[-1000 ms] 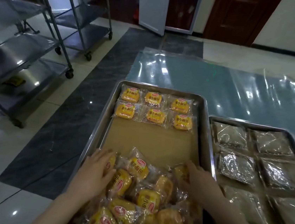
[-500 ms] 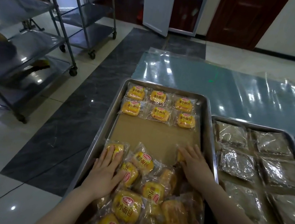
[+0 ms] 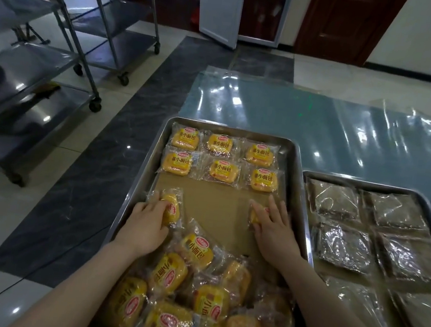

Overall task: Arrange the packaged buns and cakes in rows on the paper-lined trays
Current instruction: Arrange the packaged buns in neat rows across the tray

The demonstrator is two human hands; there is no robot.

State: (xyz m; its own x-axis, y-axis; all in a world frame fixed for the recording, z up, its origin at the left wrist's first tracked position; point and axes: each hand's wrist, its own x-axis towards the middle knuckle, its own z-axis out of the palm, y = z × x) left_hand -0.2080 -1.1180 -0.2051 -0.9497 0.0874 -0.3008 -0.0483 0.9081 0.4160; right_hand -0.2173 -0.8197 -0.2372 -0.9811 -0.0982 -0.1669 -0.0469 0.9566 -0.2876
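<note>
Tiled floor and steel trolleys (image 3: pixel 70 39) frame a plastic-covered table (image 3: pixel 320 127) carrying a metal tray (image 3: pixel 301 157) lined with brown paper (image 3: pixel 217 212). Two finished rows of packaged buns (image 3: pixel 220 161) fill its far end; a loose heap (image 3: pixel 188 294) crowds the near end. To start the third row well, each bun should sit label-up, square under its column, wrappers just touching. Left hand (image 3: pixel 145 225) reaches forward, palm down, fingers curled loosely over a bun (image 3: pixel 170 209) turned sideways near the left wall. Right hand (image 3: pixel 271 226) lies flatter, fingers spread, pressing a mostly hidden bun (image 3: pixel 254 216) near the right wall.
</note>
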